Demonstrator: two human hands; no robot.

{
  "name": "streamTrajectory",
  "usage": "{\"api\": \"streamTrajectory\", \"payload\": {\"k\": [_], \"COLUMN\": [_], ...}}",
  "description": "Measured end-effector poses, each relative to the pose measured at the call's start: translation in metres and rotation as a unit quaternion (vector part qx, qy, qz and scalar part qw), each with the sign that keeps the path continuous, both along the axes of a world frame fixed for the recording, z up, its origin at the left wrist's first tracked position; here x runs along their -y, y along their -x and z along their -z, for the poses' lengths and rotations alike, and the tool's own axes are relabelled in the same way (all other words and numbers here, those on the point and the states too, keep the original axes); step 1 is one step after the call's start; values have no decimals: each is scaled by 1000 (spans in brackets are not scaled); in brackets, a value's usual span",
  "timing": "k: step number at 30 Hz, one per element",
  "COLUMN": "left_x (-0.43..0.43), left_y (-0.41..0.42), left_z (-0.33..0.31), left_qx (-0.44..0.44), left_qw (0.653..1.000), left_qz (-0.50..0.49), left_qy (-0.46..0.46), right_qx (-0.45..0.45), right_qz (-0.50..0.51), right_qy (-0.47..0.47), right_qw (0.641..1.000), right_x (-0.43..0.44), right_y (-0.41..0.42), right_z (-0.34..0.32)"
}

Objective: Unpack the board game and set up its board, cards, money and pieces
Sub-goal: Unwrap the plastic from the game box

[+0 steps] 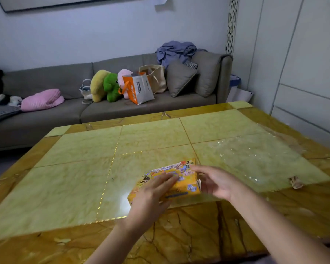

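A small orange game box with colourful cartoon print lies closed on the yellow marble table, near its front middle. My left hand rests flat on the box's top and near-left corner, fingers straight. My right hand is at the box's right end, fingers loosely spread and touching its far right edge. The image is blurred, so the exact contact of the right fingers is unclear. No board, cards, money or pieces are in sight.
A sheet of clear plastic film lies on the table's right part, with a small crumpled brown scrap near the right edge. Behind the table stands a grey sofa with plush toys, bags and cushions.
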State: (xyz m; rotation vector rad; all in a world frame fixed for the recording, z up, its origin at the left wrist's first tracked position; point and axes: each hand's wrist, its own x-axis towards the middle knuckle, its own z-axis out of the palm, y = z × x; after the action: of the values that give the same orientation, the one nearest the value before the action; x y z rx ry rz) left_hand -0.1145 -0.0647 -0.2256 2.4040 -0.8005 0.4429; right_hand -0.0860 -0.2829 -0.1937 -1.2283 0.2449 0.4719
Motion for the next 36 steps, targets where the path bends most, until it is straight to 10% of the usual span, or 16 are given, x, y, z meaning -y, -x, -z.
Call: {"api": "streamTrajectory", "payload": {"k": [9,20,36], "left_x": [-4,-33,-38], "left_y": [-6,-23,-12], "left_z": [9,4,-1], "left_qx": [-161,-295,-377], "left_qw": [983,895,780], "left_qz": [-18,-316,-273], "left_qy": [-89,111,418], "right_qx": [36,44,143], "right_qz": [-85,-131,-163], "right_qy": [4,-22,108], "right_qw": [996,990,970], "right_x": [0,-10,9], "right_y": [1,-9,7], "right_z": [27,40,20]}}
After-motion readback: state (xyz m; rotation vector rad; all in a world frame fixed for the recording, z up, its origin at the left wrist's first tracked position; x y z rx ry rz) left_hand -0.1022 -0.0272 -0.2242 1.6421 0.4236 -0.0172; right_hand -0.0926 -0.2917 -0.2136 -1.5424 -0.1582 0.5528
